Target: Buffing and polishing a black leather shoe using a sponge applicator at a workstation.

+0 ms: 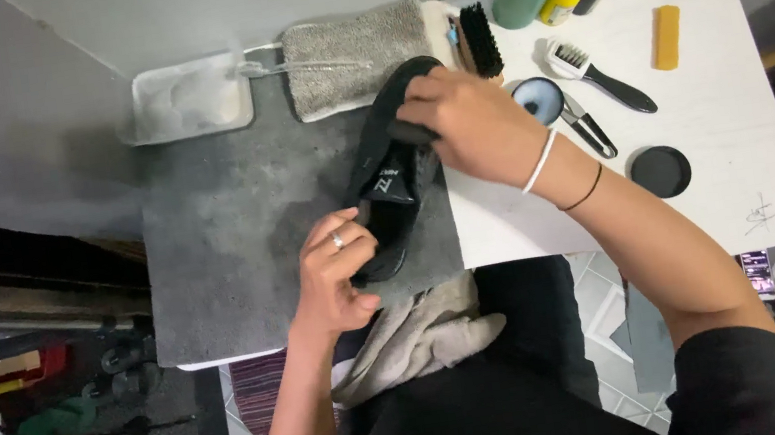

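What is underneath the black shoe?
The black shoe lies on a grey mat over the white table. The left hand and right hand grip its ends; the mat directly beneath it is covered.

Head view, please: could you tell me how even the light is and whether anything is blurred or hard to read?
Head view: the white table is bright and nearly washed out, while the floor at left sits in deep shadow; the black shoe shows little detail on the dark grey mat; the right hand looks slightly soft, the left hand sharper; straight edges bow a little toward the corners.
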